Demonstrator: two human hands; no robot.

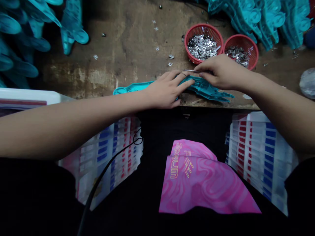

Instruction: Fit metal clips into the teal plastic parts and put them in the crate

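Observation:
A long teal plastic part [211, 91] lies along the front edge of the wooden table. My left hand [169, 88] rests on its middle, palm down, with the fingers spread. Just right of it, my right hand [215, 72] pinches a thin metal tool [191, 70], whose tip points left above the teal part near my left fingertips. Behind my right hand stand two red baskets, one [221, 41] with small silver metal pieces and another [254, 57] with darker metal pieces. What lies under my left palm is hidden.
More teal parts are piled at the back left [73, 23] and back right [268, 19]. Small metal pieces [171, 56] are scattered on the wooden table [128, 42]. A clear round object [308, 83] sits at the right edge. A black cable [105, 170] hangs at the lower left.

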